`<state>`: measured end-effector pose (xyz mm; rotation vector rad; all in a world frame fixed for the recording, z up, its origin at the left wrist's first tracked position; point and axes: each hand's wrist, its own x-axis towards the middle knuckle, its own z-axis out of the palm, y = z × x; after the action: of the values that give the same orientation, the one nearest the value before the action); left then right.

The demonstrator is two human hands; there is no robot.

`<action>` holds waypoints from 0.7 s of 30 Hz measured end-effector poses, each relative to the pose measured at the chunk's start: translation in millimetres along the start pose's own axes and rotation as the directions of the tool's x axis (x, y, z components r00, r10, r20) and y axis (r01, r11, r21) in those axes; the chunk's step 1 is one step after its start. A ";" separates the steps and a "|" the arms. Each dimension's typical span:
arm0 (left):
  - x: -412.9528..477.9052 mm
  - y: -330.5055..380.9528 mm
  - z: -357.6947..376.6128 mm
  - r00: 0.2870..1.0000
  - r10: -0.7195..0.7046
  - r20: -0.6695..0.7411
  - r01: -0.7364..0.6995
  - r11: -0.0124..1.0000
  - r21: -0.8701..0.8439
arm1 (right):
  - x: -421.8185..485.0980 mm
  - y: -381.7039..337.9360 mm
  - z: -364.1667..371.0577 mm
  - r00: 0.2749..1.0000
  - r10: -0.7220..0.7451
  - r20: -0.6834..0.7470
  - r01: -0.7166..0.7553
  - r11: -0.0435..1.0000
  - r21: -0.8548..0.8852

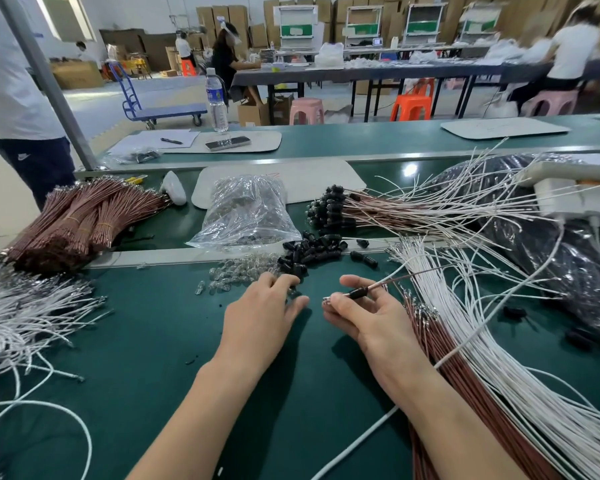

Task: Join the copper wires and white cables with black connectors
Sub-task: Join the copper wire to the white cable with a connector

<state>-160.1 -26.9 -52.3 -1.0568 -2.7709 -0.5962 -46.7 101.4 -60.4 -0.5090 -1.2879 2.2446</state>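
Right hand (368,318) holds a wired connector (356,293); loose connectors (309,252), bulbs (234,271) crowd left hand (260,310).

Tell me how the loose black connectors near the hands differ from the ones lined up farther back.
The loose connectors lie in a jumbled heap with no wires; the fitted connectors lie side by side, with copper and white wires trailing to the right. The loose connectors sit just beyond the left hand; the fitted connectors lie farther back on the belt. Both are small, black and tube-shaped.
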 end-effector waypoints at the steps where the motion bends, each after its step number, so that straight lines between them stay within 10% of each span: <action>1: 3.7 1.7 1.1 1.000 -0.005 0.005 0.004 0.999 0.044 | 0.5 -0.2 0.1 1.000 0.001 -0.004 -0.001 1.000 0.008; 7: 7.1 6.2 4.0 1.000 0.006 -0.025 -0.002 0.987 0.158 | 0.6 -3.0 -0.7 0.999 0.028 -0.018 -0.027 0.997 0.078; 10: 0.0 5.8 2.9 0.998 -0.026 -0.063 0.016 0.990 -0.143 | -0.2 -4.4 -0.2 0.999 0.050 -0.013 -0.049 0.992 0.113; 14: -25.5 12.4 1.2 0.994 -0.109 -0.033 0.050 0.678 -0.733 | -1.0 -6.2 -0.4 0.997 0.070 0.010 -0.071 0.988 0.139; 21: -31.1 17.3 1.2 0.995 -0.083 0.047 0.074 0.351 -0.933 | -4.5 -9.3 0.7 0.996 0.080 0.035 -0.083 0.993 0.086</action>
<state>-125.3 -33.8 -55.5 -0.9626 -2.2950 -2.3950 -41.3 102.2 -51.6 -0.5040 -1.1976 2.3736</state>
